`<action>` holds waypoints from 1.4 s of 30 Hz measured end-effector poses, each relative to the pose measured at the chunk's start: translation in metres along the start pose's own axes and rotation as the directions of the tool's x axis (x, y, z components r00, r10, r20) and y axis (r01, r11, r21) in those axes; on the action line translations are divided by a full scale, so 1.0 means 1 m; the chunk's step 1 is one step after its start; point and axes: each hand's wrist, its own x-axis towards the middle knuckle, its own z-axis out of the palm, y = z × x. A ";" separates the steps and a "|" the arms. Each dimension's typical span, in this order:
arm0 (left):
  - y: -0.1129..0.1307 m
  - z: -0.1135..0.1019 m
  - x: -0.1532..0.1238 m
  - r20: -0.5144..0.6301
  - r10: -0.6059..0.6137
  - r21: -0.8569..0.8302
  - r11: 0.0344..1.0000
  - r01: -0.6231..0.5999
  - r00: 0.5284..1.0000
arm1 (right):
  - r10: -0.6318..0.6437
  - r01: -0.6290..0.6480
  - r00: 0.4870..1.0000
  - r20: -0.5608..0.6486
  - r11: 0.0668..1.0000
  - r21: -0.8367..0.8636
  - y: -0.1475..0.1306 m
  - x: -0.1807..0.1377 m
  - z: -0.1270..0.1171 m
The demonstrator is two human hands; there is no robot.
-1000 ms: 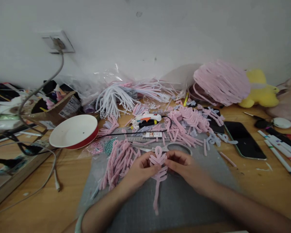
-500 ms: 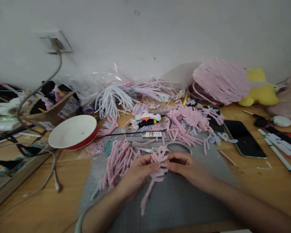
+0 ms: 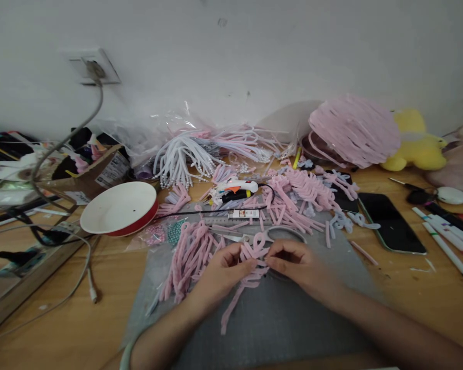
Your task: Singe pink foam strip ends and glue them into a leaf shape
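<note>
Between my two hands is a pink fuzzy pipe cleaner piece (image 3: 253,280), with a loop at its top, short side strands and a long tail hanging down to the left. My left hand (image 3: 227,270) pinches it from the left between thumb and fingers. From the right, the thumb and index finger of my right hand (image 3: 297,262) close on its side strands; the fingertips partly cover them. Scissors (image 3: 289,233) lie just behind, partly hidden by the hands. A bundle of looped pink pipe cleaners (image 3: 187,252) lies left of my left hand on the grey mat (image 3: 293,329).
Behind the hands lie a white glue gun (image 3: 237,186), a ruler (image 3: 216,221) and heaped pink pieces (image 3: 308,190). A white-and-red bowl (image 3: 118,208) stands left, near a power strip (image 3: 31,262). At right are a phone (image 3: 393,221) and several white sticks (image 3: 449,246).
The pipe cleaner piece has turned slightly, its tail swinging a little left. Both hands keep nearly the same place, fingers shifting slightly on the strands. The view has moved slightly.
</note>
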 end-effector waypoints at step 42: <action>0.001 0.000 -0.014 0.273 -0.242 0.234 0.955 0.180 0.931 | -0.213 0.258 0.962 0.169 0.912 -0.318 -0.019 -0.001 -0.020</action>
